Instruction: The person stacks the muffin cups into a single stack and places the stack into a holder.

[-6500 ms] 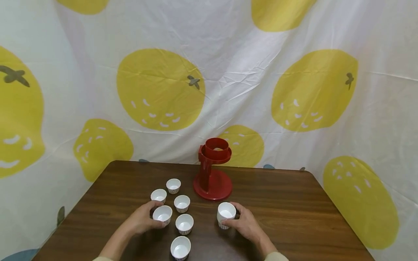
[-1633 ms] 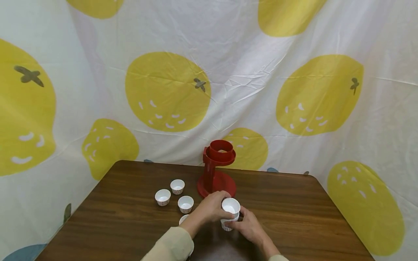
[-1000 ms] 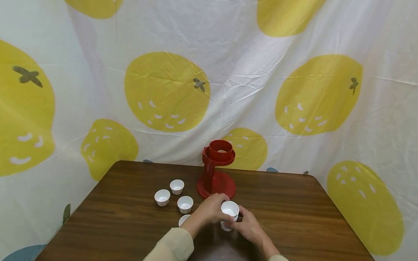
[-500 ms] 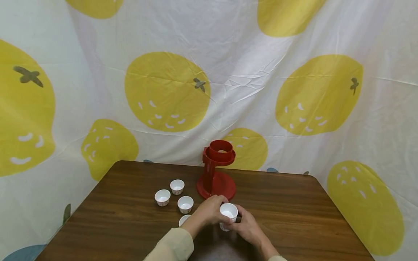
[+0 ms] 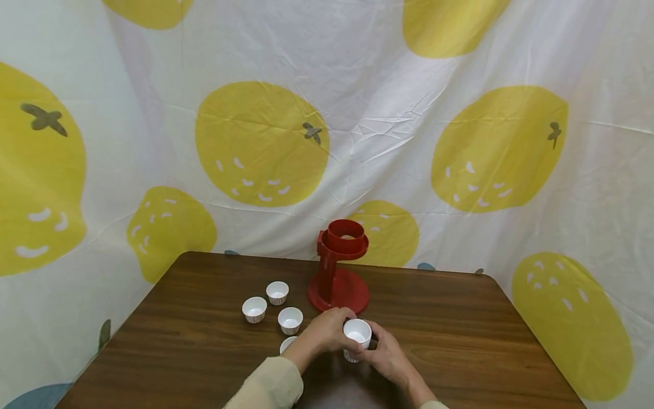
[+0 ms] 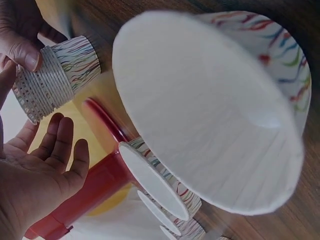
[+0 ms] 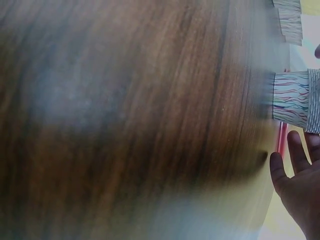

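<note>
Both hands meet at one upright stack of white paper baking cups (image 5: 357,330), streaked with coloured lines on the outside. My left hand (image 5: 327,330) pinches the stack's upper rim from the left. Around its right side my right hand (image 5: 387,357) grips lower down. The left wrist view shows many rims nested closely on this stack (image 6: 80,65), with the right thumb against them. In the right wrist view the stack (image 7: 291,97) stands on the table, partly cut off by the frame edge. Some fingers behind it are hidden.
Behind the hands stands a red holder (image 5: 338,284) with a ring on top. Several single baking cups (image 5: 254,309) stand on the left of the wooden table (image 5: 460,329), one partly behind the left forearm. A near baking cup (image 6: 200,110) looms in the left wrist view.
My left hand has carried a baking cup rightward from the left group onto the stack. Over the last second that cup has sunk lower into it. My right hand has stayed around the stack.
</note>
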`<action>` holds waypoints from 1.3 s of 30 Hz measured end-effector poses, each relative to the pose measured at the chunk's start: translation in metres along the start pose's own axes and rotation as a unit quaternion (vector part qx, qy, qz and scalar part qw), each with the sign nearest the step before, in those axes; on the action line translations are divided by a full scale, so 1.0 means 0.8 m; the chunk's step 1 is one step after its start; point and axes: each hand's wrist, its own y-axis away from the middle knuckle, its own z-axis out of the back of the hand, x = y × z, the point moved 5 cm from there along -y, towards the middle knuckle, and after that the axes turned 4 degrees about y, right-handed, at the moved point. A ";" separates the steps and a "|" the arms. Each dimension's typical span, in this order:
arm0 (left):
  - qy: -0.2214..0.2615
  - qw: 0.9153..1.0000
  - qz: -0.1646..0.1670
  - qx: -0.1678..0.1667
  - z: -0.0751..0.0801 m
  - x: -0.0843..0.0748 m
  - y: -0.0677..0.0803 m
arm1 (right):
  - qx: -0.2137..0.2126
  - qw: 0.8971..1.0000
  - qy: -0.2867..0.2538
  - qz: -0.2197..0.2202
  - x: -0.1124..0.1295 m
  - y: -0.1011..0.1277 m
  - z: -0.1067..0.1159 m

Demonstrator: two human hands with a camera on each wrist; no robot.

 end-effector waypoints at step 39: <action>0.013 1.000 0.014 0.019 0.027 -0.007 0.008 | -0.011 1.000 0.005 -0.015 0.003 0.004 0.002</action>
